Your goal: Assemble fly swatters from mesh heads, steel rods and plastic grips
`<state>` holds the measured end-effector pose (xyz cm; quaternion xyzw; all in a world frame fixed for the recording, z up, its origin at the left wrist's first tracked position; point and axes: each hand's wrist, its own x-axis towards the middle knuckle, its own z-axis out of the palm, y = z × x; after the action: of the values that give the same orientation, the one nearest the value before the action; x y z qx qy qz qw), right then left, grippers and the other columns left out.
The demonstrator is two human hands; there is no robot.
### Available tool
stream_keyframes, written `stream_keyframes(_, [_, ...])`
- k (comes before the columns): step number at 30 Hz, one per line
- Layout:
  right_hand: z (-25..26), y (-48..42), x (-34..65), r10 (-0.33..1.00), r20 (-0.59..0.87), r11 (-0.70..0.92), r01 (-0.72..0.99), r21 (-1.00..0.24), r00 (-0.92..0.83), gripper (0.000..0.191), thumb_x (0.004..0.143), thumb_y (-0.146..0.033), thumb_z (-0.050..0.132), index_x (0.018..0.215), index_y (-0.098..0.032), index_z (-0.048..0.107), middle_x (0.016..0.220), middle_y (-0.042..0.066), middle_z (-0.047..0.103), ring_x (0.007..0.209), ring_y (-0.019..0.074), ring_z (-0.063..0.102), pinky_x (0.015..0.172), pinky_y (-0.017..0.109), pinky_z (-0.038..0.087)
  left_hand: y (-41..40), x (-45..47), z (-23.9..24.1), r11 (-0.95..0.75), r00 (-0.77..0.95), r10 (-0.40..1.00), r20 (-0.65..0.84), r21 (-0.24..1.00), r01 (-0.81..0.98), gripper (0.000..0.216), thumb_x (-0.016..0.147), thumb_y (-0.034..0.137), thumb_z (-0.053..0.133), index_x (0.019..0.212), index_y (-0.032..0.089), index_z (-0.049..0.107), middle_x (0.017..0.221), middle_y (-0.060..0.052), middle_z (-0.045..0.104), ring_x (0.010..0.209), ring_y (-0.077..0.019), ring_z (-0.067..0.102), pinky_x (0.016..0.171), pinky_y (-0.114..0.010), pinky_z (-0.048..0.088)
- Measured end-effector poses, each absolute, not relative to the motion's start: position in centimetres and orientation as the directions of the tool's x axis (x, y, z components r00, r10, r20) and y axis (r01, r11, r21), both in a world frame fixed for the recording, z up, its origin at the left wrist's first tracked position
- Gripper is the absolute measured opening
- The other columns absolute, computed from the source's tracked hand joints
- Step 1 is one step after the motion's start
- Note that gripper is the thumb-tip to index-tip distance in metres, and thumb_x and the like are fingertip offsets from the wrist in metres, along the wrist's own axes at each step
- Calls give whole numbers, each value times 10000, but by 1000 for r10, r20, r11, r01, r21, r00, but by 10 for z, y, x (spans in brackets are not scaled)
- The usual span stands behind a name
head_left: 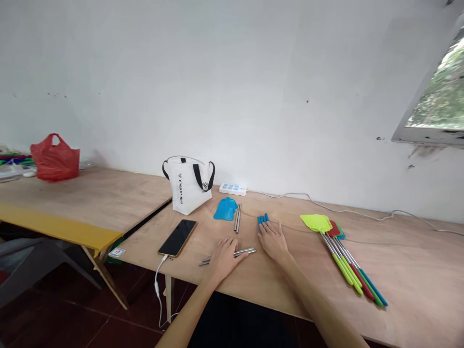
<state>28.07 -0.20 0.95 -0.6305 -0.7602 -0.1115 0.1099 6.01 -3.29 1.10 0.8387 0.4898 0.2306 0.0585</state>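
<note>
My left hand (225, 257) lies palm down over several thin metal tubes (245, 252), its thumb stretched out to the right. The tubes stick out on both sides of it. To the right, my right hand (273, 239) rests flat with fingers extended, its fingertips on several short blue handles (263, 220) lying side by side. Beyond my left hand are more metal tubes (238, 218) and a stack of blue fly swatter heads (226, 209). Several fly swatters (346, 263) with yellow, red, green and blue parts lie fanned out to the right.
A phone (177, 238) on a white cable lies at the left. Behind it stands a white bag (190, 186) with black handles. A power strip (233, 189) sits by the wall, its cord running right. On the neighbouring table is a red plastic bag (56, 159).
</note>
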Motion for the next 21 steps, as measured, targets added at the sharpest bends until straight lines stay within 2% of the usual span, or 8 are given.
stream_keyframes(4, [2, -27, 282, 902, 371, 218, 975, 48, -220, 436, 1029, -223, 373, 1385, -141, 609, 1427, 160, 600, 1417, 305, 459, 1239, 621, 38, -32, 60, 10, -517, 420, 847, 327, 320, 794, 413, 964, 588, 567, 825, 201, 529, 910, -48, 652, 917, -268, 600, 814, -378, 409])
stream_keyframes(8, [-5, -63, 286, 831, 507, 276, 961, -19, -229, 344, 1041, -252, 425, 1252, -217, 695, 1286, 93, 709, 1234, 254, 626, 1246, 615, 59, -31, 60, 9, -546, 436, 827, 355, 325, 772, 408, 961, 586, 576, 843, 198, 532, 898, -40, 644, 921, -265, 599, 824, -374, 404])
stream_keyframes(11, [-10, -86, 283, 812, 554, 275, 958, -85, -184, 297, 1030, -249, 461, 1174, -252, 721, 1189, 48, 752, 1048, 210, 704, 1242, 567, 176, -31, 59, 9, -560, 443, 820, 363, 347, 752, 413, 953, 591, 584, 826, 203, 521, 869, -26, 629, 883, -248, 584, 806, -361, 393])
stream_keyframes(13, [-13, -98, 281, 801, 581, 270, 954, -128, -149, 292, 1010, -221, 474, 1149, -261, 727, 1159, 37, 760, 995, 198, 714, 1229, 531, 238, -32, 59, 10, -575, 467, 814, 345, 372, 728, 417, 946, 593, 595, 814, 206, 512, 866, -16, 619, 857, -231, 571, 783, -345, 385])
stream_keyframes(16, [-17, -110, 284, 801, 591, 259, 943, -208, -90, 310, 972, -179, 475, 1133, -254, 728, 1164, 39, 758, 1035, 212, 706, 1166, 494, 351, -34, 59, 14, -599, 515, 800, 306, 402, 692, 425, 928, 596, 621, 809, 206, 504, 869, -6, 603, 846, -216, 556, 748, -322, 376])
stream_keyframes(18, [-18, -116, 293, 825, 562, 250, 929, -274, -57, 309, 951, -185, 480, 1122, -252, 729, 1163, 42, 757, 1057, 228, 698, 1053, 451, 460, -37, 60, 16, -629, 555, 777, 298, 403, 664, 421, 924, 590, 633, 812, 204, 507, 874, -1, 593, 860, -211, 552, 749, -314, 374])
stream_keyframes(21, [-19, -120, 312, 865, 501, 261, 888, -379, -40, 292, 945, -229, 484, 1106, -260, 726, 1138, 37, 761, 1055, 229, 693, 944, 399, 515, -43, 66, 14, -708, 643, 702, 306, 387, 590, 417, 904, 588, 662, 829, 205, 515, 887, 7, 588, 889, -204, 549, 775, -304, 379])
